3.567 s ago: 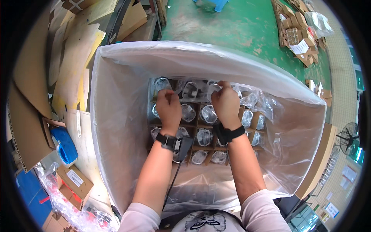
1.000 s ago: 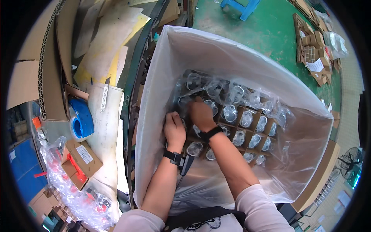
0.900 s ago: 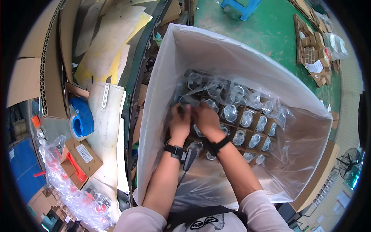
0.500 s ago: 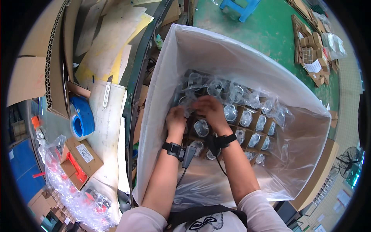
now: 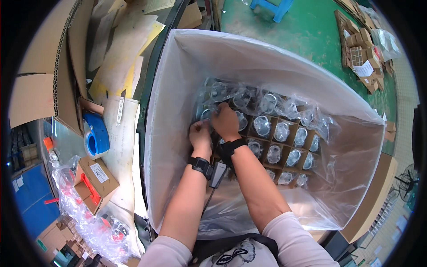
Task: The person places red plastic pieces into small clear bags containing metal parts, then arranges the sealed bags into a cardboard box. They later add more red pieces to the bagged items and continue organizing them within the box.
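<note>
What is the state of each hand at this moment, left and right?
Left hand: fingers curled beside a clear piece; grip cannot be told.
Right hand: fingers bent near the same piece; grip cannot be told.

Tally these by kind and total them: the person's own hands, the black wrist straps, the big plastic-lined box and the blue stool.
Hands: 2 (left hand, right hand)
Black wrist straps: 2 (left strap, right strap)
Plastic-lined box: 1
Blue stool, partly in view: 1
Total: 6

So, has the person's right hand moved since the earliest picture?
Yes. Judged against the plastic-lined box, the right hand has moved left and is now close beside the left hand.
</note>
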{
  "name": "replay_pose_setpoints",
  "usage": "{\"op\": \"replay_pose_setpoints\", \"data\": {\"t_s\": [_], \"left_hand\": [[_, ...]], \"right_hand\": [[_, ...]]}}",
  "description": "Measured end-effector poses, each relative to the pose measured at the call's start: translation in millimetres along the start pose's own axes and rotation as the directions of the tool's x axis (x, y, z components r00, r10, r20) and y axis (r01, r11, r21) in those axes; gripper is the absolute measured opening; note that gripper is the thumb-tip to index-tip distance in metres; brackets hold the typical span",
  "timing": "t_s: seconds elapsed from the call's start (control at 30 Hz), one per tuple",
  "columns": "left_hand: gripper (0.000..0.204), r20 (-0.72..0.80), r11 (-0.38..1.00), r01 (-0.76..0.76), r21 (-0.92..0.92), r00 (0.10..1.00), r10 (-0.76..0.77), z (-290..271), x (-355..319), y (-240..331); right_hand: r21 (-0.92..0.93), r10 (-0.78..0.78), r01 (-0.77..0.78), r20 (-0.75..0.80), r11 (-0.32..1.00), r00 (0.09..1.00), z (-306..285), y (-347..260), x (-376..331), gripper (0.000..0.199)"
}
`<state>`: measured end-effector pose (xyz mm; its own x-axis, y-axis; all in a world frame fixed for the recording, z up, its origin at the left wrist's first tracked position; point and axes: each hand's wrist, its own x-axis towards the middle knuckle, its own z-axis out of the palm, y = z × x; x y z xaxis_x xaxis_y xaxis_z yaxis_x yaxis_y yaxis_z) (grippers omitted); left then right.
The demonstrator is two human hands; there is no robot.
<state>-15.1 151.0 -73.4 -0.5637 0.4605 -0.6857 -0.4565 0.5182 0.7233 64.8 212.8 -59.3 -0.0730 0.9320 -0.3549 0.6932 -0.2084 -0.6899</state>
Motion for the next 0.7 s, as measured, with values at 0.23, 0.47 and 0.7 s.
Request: {"op": "replay_pose_setpoints", "data": {"t_s": [0.23, 0.47, 0.7], "left_hand": [[0.019, -0.239, 0.944, -0.069, -0.322, 0.971, -0.01, 8, -2, 7], [0.043, -0.125, 0.995, 0.026, 0.092, 0.992, -0.014, 4, 1, 12], [0.036, -0.089, 0.971, -0.212, -0.114, 0.975, 0.202, 14, -56, 44]], "right_hand": [[0.078, 0.131, -0.145, 0.16, 0.986, 0.978, -61, 23, -31, 0.044], [0.246, -0.097, 0.062, 0.131, 0.967, 0.987, -63, 22, -31, 0.036], [-0.18, -0.243, 0.253, 0.079, 0.951, 0.967, -92, 79, -19, 0.016]]}}
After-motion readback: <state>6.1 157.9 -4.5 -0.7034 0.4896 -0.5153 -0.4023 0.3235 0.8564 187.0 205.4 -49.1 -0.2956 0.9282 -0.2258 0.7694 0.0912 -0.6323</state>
